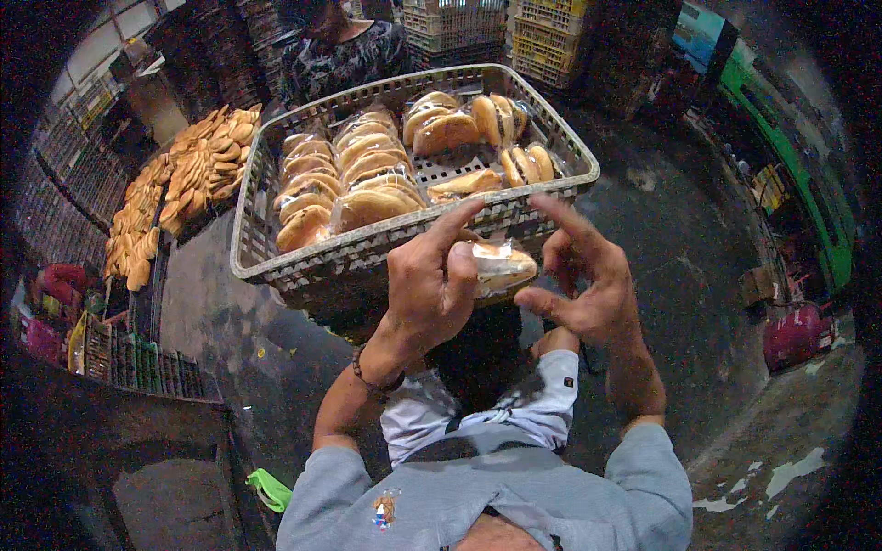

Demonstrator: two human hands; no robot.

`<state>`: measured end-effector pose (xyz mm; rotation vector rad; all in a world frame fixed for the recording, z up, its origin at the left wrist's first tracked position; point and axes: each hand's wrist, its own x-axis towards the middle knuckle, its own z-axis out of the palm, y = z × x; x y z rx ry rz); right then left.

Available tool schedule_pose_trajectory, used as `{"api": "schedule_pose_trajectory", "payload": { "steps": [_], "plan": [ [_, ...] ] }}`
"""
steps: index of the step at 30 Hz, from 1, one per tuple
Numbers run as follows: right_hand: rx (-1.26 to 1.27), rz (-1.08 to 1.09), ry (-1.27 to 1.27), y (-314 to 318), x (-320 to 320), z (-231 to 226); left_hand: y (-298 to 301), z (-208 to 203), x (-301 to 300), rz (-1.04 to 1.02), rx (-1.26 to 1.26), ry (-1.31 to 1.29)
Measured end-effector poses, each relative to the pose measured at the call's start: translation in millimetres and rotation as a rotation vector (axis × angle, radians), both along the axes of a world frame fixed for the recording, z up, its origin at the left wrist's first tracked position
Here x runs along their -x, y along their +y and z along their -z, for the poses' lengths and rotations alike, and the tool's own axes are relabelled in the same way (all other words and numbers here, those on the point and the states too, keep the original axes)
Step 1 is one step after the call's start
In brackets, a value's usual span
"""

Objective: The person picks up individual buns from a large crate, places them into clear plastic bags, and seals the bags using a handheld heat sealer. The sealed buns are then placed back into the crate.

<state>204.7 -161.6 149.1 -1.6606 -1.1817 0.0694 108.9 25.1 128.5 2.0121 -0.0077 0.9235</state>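
Note:
In front of my body, a filled bun in clear plastic wrap (505, 266) is held at one end by my left hand (427, 280). The thumb presses against it while the index finger stretches toward the crate. My right hand (593, 275) is just right of the bun, its thumb and fingers spread apart and nothing in its grasp. Beyond both hands stands a grey plastic crate (331, 259) with slatted sides. Inside are two rows of wrapped buns (377, 165) on the left, and several looser ones (447, 133) on the right.
Unwrapped breads (197, 165) lie heaped at the far left. Crate stacks (455, 32) rise at the back, near a person in a dark patterned shirt (344, 60). A magenta gas cylinder (792, 335) stands at right; a bright green item (268, 489) is at lower left.

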Motion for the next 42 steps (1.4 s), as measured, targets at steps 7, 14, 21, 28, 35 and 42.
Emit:
{"api": "schedule_pose_trajectory", "payload": {
  "steps": [7,14,21,28,35,42],
  "plan": [
    [0.092,-0.041,-0.215,26.5,-26.5,33.8,6.3,11.6,-8.6,0.001,0.056,-0.068],
    [-0.079,0.22,-0.447,39.7,3.0,32.3,18.4,23.2,-38.1,0.144,0.704,-0.16],
    [-0.056,0.086,-0.528,80.7,-68.6,-29.4,43.0,-4.6,-8.2,0.629,0.727,-0.137],
    [0.143,-0.153,-0.301,173.8,-207.3,-29.9,187.2,-9.3,-7.8,-0.093,-0.698,0.363],
    [0.495,-0.234,-0.683,247.2,-259.7,36.6,211.3,-8.2,-26.0,-0.022,-0.34,0.443],
    [0.452,-0.164,-0.873,246.4,-263.1,66.4,205.5,0.5,-34.2,0.14,-0.658,1.035]
  ]
}}
